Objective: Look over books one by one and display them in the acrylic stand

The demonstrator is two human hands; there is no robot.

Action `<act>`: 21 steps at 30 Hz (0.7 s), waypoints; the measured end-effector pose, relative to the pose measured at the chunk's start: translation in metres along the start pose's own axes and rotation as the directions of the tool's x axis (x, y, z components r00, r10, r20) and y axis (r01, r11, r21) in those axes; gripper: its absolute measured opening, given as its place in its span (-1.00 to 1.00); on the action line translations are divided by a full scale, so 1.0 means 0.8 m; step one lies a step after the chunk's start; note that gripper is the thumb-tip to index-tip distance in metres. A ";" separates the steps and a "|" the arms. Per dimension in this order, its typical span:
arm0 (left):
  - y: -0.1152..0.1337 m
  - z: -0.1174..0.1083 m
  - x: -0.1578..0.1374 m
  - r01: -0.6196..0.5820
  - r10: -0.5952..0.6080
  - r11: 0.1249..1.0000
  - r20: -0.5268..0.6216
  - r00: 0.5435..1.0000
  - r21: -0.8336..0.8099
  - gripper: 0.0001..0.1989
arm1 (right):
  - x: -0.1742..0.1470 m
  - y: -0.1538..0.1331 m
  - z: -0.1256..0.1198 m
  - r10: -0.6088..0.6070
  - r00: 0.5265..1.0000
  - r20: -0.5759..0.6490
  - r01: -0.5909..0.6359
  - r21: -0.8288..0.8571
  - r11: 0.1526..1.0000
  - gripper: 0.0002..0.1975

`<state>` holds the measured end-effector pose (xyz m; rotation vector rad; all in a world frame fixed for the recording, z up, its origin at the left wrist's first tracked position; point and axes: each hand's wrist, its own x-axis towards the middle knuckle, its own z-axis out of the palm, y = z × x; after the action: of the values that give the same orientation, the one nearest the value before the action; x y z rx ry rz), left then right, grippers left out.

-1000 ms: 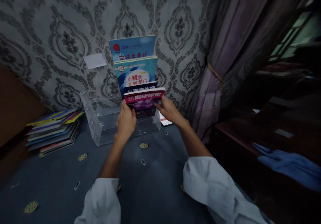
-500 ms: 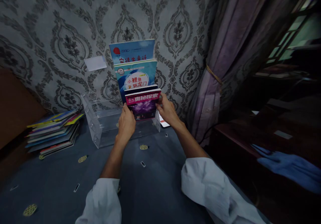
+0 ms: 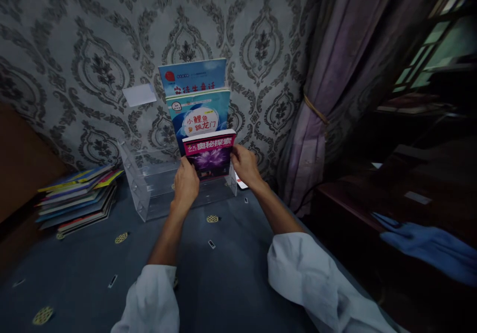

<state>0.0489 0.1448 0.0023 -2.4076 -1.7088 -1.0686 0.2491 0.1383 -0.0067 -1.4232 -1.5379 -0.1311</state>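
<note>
A purple and pink book [image 3: 209,157] stands upright at the front of a clear acrylic rack [image 3: 134,181]. My left hand [image 3: 186,183] closes on its left edge, and my right hand [image 3: 246,165] pinches its right edge. Behind it rises a light-blue book [image 3: 203,117] with red lettering in a white oval. A taller blue book [image 3: 197,76] stands at the very back, its lower part covered by the one in front. The lower edge of the purple book lies at the rack's front step; whether it rests there I cannot tell.
To the left of the rack lies a stack of thin books [image 3: 78,201] on the blue patterned tablecloth [image 3: 231,283]. A phone-like object [image 3: 241,182] shows behind my right wrist. A tied curtain [image 3: 313,124] hangs at the right, near a blue cloth [image 3: 425,246].
The purple book and another dark-covered one just behind it have come together, so only the purple cover shows now. My right hand has shifted slightly lower along the edge.
</note>
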 end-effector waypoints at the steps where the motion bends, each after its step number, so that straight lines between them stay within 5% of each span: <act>1: 0.000 0.000 0.000 -0.001 0.001 1.000 0.003 1.000 0.004 -0.76 | 0.000 -0.001 0.001 -0.002 1.000 -0.008 0.003 0.003 1.000 -0.69; 21: -0.007 0.012 0.010 -0.047 0.037 0.995 -0.122 0.992 -0.082 -0.79 | 0.003 0.010 0.006 -0.074 0.997 -0.019 0.076 0.111 0.991 -0.58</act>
<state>0.0507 0.1569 -0.0026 -2.3611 -1.5996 -1.2777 0.2533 0.1457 -0.0117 -1.2751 -1.5626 -0.0993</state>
